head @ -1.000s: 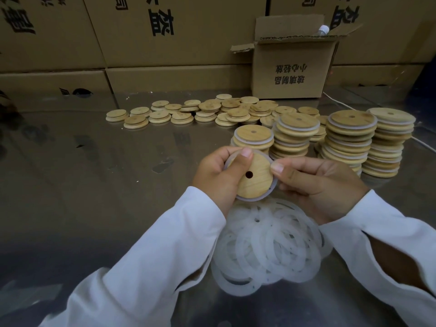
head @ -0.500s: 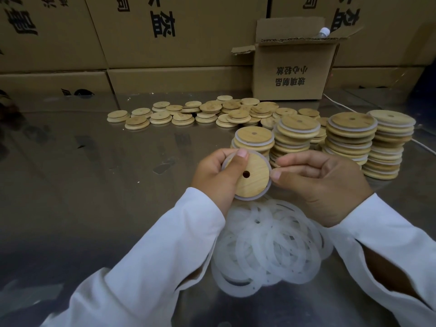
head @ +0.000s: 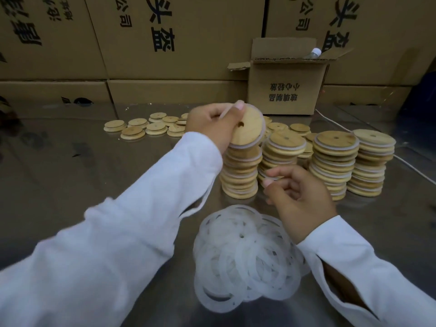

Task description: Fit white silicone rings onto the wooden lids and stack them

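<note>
Stacking step: the left hand [head: 212,123] clamps its fingers on the ringed lid [head: 250,128], tilted over the stack [head: 240,175] below them. Next it needs laying flat. The right hand [head: 299,197] has loosely curled, empty fingers.

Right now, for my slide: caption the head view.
Left hand holds a ringed lid over a stack; right hand hovers above loose rings.

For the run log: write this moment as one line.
left hand: holds ringed lid tilted on nearest stack | right hand: empty, above loose rings

ringed lid [head: 250,133]: tilted over nearest stack [head: 240,175] | loose rings [head: 245,263]: heaped nearby
</note>
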### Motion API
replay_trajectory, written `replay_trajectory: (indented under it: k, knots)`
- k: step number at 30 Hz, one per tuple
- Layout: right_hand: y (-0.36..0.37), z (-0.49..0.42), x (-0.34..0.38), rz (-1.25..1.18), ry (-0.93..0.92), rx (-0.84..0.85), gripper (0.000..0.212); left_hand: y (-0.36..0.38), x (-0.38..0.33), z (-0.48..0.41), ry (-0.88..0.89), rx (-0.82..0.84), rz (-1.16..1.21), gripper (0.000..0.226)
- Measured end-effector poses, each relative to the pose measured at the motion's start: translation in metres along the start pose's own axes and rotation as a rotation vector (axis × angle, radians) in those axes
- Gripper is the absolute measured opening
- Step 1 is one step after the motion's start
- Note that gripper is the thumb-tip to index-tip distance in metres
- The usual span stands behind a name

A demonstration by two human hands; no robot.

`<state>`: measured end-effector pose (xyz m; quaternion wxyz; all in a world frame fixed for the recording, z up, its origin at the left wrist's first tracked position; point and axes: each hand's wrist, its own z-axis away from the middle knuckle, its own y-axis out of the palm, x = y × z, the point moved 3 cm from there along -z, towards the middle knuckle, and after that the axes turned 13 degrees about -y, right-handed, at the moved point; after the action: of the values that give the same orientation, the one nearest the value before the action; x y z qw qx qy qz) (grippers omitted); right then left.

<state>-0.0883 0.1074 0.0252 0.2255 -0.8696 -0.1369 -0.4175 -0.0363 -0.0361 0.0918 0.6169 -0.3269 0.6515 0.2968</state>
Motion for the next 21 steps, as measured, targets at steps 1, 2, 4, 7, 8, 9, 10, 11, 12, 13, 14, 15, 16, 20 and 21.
replay_trajectory:
  k: [1, 2, 4, 7, 8, 9, 10, 11, 12, 13, 14, 15, 16, 20, 21]
  knots:
    - [0.0, 0.0, -0.001, -0.003, 0.009, -0.006, 0.017, 0.005, -0.003, -0.005, -0.014, -0.013, -0.079, 0.01]
    - [0.0, -0.001, -0.001, 0.001, 0.012, -0.007, 0.017, 0.009, -0.003, -0.011, -0.044, -0.023, -0.141, 0.01]
    - [0.0, -0.001, -0.002, 0.004, 0.018, -0.008, 0.017, 0.015, 0.002, -0.022, -0.115, -0.013, -0.233, 0.014]
    - [0.002, 0.0, -0.004, 0.001, 0.03, 0.001, 0.012, 0.016, 0.013, -0.037, -0.267, 0.001, -0.315, 0.021]
    - [0.002, 0.0, -0.004, -0.003, 0.034, 0.003, 0.011, 0.015, 0.016, -0.04, -0.316, 0.009, -0.348, 0.036]
    - [0.003, 0.0, -0.004, -0.008, 0.037, 0.005, 0.009, 0.014, 0.019, -0.042, -0.349, 0.018, -0.393, 0.046]
    - [0.003, 0.0, -0.004, -0.01, 0.037, 0.004, 0.009, 0.014, 0.022, -0.044, -0.361, 0.025, -0.432, 0.049]
    - [0.003, 0.0, -0.004, -0.01, 0.036, 0.003, 0.008, 0.013, 0.024, -0.046, -0.37, 0.03, -0.455, 0.048]
    - [0.003, 0.0, -0.004, -0.008, 0.034, 0.003, 0.008, 0.013, 0.028, -0.047, -0.379, 0.038, -0.46, 0.047]
    - [0.003, 0.001, -0.003, -0.005, 0.034, 0.004, 0.008, 0.013, 0.03, -0.047, -0.387, 0.045, -0.455, 0.046]
    - [0.003, 0.0, -0.003, -0.002, 0.035, 0.007, 0.006, 0.013, 0.032, -0.048, -0.397, 0.051, -0.444, 0.048]
    - [0.003, 0.001, -0.003, 0.002, 0.037, 0.014, 0.005, 0.012, 0.034, -0.049, -0.412, 0.049, -0.424, 0.052]
    - [0.003, 0.001, -0.003, 0.005, 0.039, 0.022, 0.005, 0.011, 0.036, -0.051, -0.433, 0.044, -0.403, 0.057]
    - [0.004, 0.003, -0.005, 0.027, 0.033, 0.075, 0.004, 0.001, 0.044, -0.064, -0.489, 0.001, -0.234, 0.05]
    - [0.004, 0.003, -0.006, 0.042, 0.027, 0.092, 0.004, -0.003, 0.045, -0.068, -0.495, 0.0, -0.181, 0.044]
